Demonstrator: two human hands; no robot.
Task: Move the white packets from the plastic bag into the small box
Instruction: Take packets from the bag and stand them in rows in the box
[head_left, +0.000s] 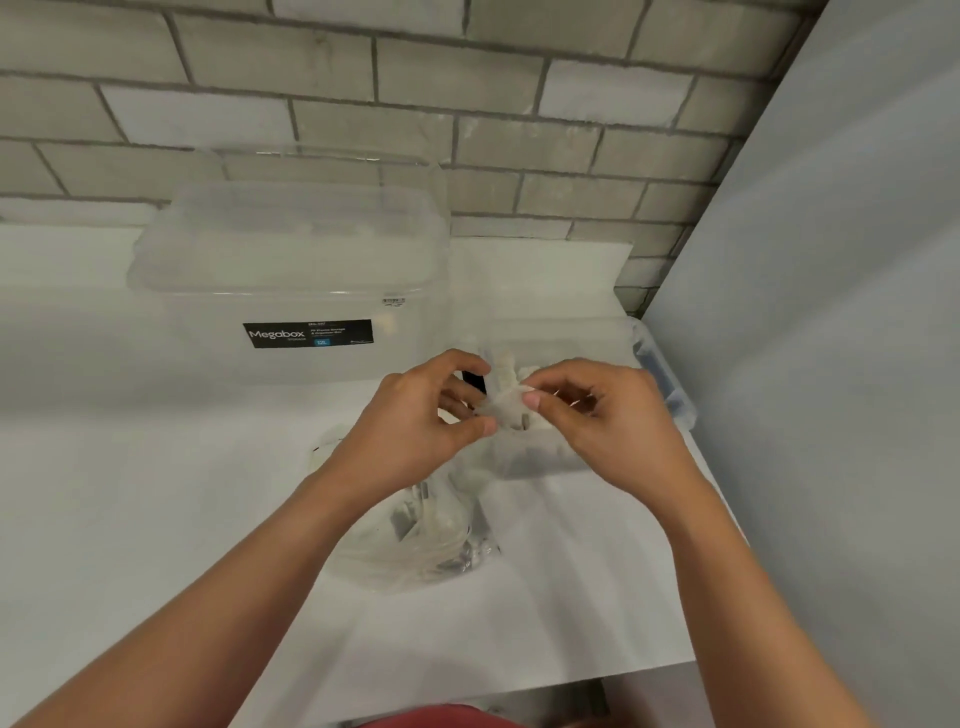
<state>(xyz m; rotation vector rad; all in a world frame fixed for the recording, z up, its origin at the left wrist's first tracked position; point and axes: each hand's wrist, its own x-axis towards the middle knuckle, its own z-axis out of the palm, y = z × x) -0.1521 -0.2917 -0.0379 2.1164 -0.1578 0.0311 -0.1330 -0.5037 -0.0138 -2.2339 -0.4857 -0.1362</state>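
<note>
A small white packet (506, 410) is held between both hands above the near edge of the small clear box (670, 395). My left hand (415, 431) pinches its left side with thumb and fingers. My right hand (587, 415) pinches its right side. More white packets lie inside the small box, partly hidden by my hands. The clear plastic bag (415, 535) lies on the white table below my left wrist, with several packets still showing through it.
A large clear storage box (291, 270) with a black Megabox label stands at the back left, its lid on. A brick wall runs behind it, and a pale panel (831, 312) closes off the right side. The table's front edge (519, 691) is near my body.
</note>
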